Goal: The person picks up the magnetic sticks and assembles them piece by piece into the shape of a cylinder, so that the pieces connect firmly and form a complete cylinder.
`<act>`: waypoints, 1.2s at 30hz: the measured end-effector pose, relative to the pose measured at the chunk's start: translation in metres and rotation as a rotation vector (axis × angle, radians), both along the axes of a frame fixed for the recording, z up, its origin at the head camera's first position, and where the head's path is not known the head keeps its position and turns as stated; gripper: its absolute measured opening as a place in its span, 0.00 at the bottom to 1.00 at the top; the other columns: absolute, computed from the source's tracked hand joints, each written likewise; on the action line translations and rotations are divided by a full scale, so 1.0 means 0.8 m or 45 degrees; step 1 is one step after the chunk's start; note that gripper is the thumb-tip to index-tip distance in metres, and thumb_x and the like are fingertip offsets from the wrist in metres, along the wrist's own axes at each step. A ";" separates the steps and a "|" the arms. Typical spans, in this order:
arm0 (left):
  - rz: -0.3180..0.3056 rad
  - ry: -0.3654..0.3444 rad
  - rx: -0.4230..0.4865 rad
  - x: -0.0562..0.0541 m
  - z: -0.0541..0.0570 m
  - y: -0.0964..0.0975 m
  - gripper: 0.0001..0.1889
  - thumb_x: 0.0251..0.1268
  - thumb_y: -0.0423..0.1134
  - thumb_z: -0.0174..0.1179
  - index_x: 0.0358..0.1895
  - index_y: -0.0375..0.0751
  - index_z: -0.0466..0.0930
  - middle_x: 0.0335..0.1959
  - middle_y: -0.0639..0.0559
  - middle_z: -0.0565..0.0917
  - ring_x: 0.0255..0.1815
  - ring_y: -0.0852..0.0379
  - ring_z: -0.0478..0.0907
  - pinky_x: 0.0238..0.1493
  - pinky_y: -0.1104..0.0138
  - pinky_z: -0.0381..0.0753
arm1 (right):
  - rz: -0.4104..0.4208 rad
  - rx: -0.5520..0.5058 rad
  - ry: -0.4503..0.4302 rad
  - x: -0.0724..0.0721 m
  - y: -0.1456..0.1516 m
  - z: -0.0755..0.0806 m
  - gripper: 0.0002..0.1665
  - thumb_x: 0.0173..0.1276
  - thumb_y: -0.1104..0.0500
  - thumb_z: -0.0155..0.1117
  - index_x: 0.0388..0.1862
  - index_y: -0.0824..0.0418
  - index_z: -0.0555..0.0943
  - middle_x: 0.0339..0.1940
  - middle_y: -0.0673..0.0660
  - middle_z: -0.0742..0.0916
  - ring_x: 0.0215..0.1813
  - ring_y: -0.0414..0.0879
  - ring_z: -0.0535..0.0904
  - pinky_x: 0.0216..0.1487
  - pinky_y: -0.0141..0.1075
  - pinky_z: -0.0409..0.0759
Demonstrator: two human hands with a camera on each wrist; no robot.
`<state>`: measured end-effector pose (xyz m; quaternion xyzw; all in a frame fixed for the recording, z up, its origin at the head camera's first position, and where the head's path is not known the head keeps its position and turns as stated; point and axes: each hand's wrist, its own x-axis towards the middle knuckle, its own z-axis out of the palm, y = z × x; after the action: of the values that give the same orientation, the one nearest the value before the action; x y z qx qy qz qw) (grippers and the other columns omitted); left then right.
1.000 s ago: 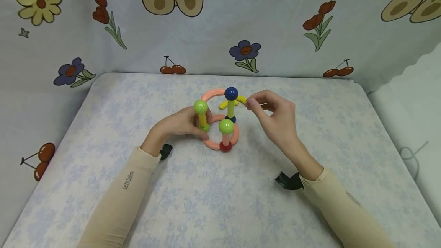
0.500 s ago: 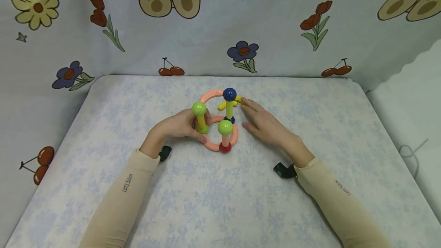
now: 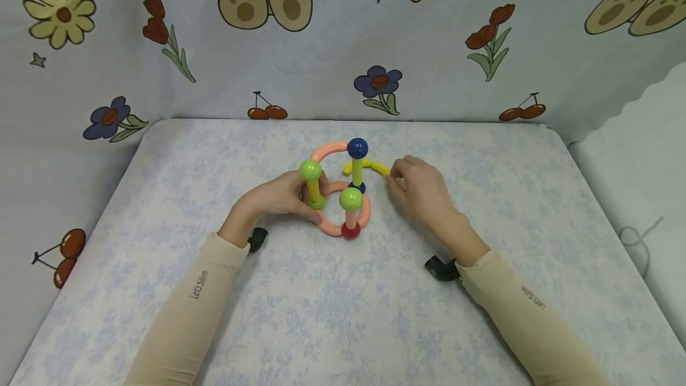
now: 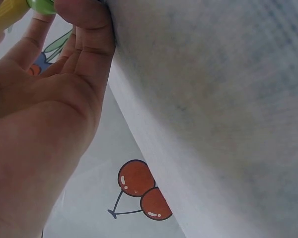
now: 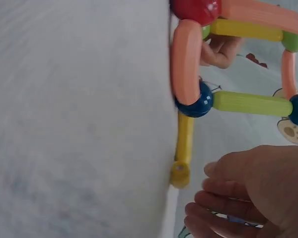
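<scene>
A ball-and-stick building toy stands mid-table. Curved pink sticks [image 3: 329, 149] form its lower ring and part of an upper one; uprights join balls, including a blue ball [image 3: 357, 148] and a green ball [image 3: 351, 198]. My left hand [image 3: 284, 196] grips its left side around the yellow upright [image 3: 313, 189], thumb at the lower ring, other fingers partly hidden behind. Curved yellow sticks [image 3: 379, 168] lie behind the toy. Beside their right end is my right hand [image 3: 423, 189], fingers loosely bent; in the right wrist view a gap shows between thumb and the yellow stick [image 5: 184, 141].
The table [image 3: 300, 314] has a pale blue-patterned cover. A printed cloth [image 3: 321, 64] hangs along its back and left. Black wrist mounts [image 3: 442, 268] sit under both cuffs. A thin cord [image 3: 638, 243] lies beyond the right edge.
The right hand goes from pinching near the blue top ball, through straightened fingers, to loosely bent fingers lower down. The right yellow stick has dropped and shifted right. The left hand keeps its grip.
</scene>
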<state>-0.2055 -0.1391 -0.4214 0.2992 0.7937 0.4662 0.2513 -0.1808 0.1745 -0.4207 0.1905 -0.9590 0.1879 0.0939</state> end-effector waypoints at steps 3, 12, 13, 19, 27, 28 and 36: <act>-0.003 -0.003 -0.005 0.000 0.000 0.001 0.27 0.52 0.34 0.83 0.52 0.36 0.77 0.44 0.44 0.79 0.44 0.45 0.74 0.45 0.55 0.76 | 0.008 -0.113 -0.067 -0.002 0.001 -0.005 0.14 0.75 0.62 0.68 0.56 0.65 0.84 0.52 0.62 0.87 0.48 0.56 0.87 0.48 0.50 0.86; -0.018 -0.003 -0.023 0.001 -0.001 0.006 0.26 0.52 0.35 0.83 0.50 0.36 0.77 0.39 0.46 0.78 0.39 0.45 0.73 0.41 0.57 0.75 | 0.049 -0.246 -0.113 -0.012 0.003 -0.022 0.15 0.75 0.61 0.69 0.56 0.65 0.84 0.57 0.63 0.88 0.56 0.57 0.87 0.57 0.50 0.85; -0.016 0.000 -0.027 0.001 -0.001 0.006 0.26 0.52 0.35 0.83 0.50 0.36 0.77 0.39 0.46 0.77 0.39 0.45 0.73 0.41 0.57 0.75 | 0.074 -0.237 -0.114 -0.013 0.003 -0.024 0.18 0.75 0.61 0.69 0.60 0.65 0.83 0.61 0.63 0.87 0.60 0.58 0.85 0.60 0.51 0.84; -0.007 0.007 -0.030 0.001 -0.003 0.007 0.26 0.52 0.36 0.84 0.50 0.36 0.77 0.39 0.46 0.77 0.36 0.47 0.72 0.38 0.59 0.75 | 0.113 -0.170 -0.049 -0.015 0.004 -0.025 0.17 0.70 0.68 0.66 0.57 0.64 0.84 0.53 0.63 0.89 0.50 0.55 0.84 0.51 0.50 0.84; 0.001 -0.003 -0.012 0.002 -0.005 0.004 0.28 0.51 0.35 0.84 0.50 0.36 0.76 0.40 0.45 0.78 0.37 0.48 0.73 0.40 0.59 0.75 | 0.112 -0.104 -0.063 -0.015 0.002 -0.024 0.15 0.69 0.65 0.70 0.54 0.62 0.85 0.43 0.59 0.85 0.42 0.52 0.78 0.43 0.46 0.80; 0.002 -0.004 -0.009 0.002 -0.005 0.004 0.28 0.51 0.35 0.84 0.50 0.36 0.76 0.39 0.45 0.78 0.37 0.48 0.73 0.40 0.59 0.75 | 0.116 -0.105 -0.071 -0.015 0.002 -0.024 0.14 0.69 0.65 0.71 0.53 0.62 0.86 0.43 0.59 0.85 0.42 0.52 0.79 0.44 0.46 0.81; 0.002 -0.015 -0.009 0.001 -0.004 0.004 0.27 0.51 0.35 0.84 0.50 0.37 0.77 0.39 0.46 0.77 0.37 0.48 0.75 0.41 0.60 0.77 | 0.027 -0.223 -0.201 -0.015 0.012 -0.013 0.15 0.68 0.66 0.65 0.53 0.62 0.88 0.42 0.59 0.84 0.38 0.52 0.76 0.41 0.43 0.76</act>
<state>-0.2048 -0.1361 -0.4248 0.2951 0.7939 0.4654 0.2568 -0.1927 0.1842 -0.4309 0.1764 -0.9411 0.2865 0.0326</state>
